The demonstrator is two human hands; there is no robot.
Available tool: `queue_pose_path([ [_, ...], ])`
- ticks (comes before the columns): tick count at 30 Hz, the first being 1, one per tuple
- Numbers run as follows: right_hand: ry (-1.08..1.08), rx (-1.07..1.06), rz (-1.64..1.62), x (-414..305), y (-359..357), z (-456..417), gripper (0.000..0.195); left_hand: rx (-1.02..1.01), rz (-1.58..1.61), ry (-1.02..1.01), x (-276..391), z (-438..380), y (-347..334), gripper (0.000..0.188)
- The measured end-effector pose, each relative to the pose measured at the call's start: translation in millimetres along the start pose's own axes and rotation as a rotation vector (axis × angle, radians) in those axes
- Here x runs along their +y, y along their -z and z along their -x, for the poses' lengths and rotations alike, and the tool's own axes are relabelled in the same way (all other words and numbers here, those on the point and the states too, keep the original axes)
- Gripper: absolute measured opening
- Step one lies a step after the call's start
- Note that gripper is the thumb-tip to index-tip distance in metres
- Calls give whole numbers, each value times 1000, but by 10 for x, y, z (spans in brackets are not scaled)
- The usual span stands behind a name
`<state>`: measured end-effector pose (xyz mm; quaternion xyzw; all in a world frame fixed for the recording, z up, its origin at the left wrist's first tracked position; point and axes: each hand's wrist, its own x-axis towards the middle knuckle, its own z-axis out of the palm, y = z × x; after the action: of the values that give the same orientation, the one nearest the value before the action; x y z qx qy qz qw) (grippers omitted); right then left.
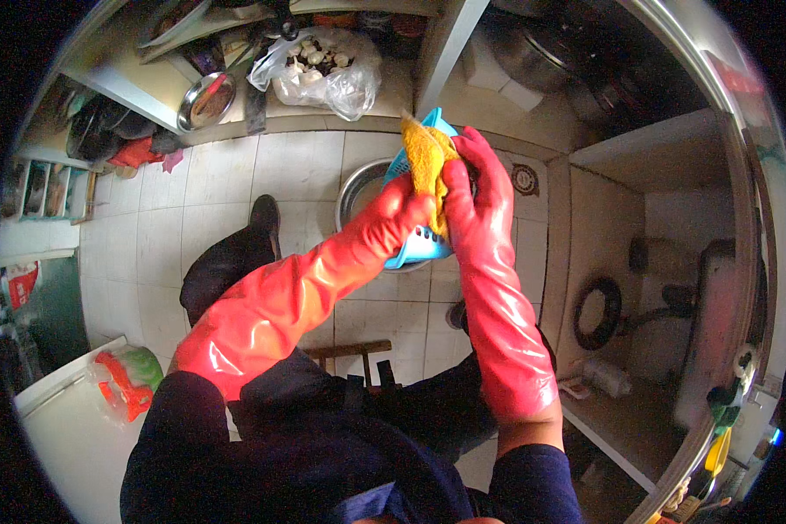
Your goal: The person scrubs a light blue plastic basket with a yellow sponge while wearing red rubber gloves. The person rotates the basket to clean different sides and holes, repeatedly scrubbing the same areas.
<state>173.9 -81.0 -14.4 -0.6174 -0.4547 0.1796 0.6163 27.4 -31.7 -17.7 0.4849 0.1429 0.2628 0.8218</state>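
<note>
Long red rubber gloves cover both hands. A light blue plastic basket (416, 252) with holes in its wall is held up on its side, tilted, over a round metal basin (347, 196) on the floor. Bunched against the basket is a yellow cloth (427, 157). My left hand (403, 206) has its fingers curled on the cloth, overlapping the basket's near side. My right hand (481, 173) grips the basket's right side, its thumb against the cloth and its fingers partly hidden behind. The basket covers much of the basin.
Floor drain (524, 179) lies right of the basin. Clear plastic bag of garlic bulbs (321, 65) and metal dish (206, 101) sit beyond the tiles. Open cabinet compartments (602, 242) with a black hose line the right. Below is a wooden stool (350, 349); a white cabinet (78, 439) stands left.
</note>
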Motion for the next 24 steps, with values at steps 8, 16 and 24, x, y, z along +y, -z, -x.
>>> queue_pose_path([
  [8,161,102,177,52,13,-27,23,-184,-168,114,253,87,-170,96],
  [16,273,-169,278,-218,28,-13,68,-79,-315,-99,126,-12,3,75],
  [24,196,68,229,-44,60,-40,25,-100,-174,139,128,82,-18,81],
])
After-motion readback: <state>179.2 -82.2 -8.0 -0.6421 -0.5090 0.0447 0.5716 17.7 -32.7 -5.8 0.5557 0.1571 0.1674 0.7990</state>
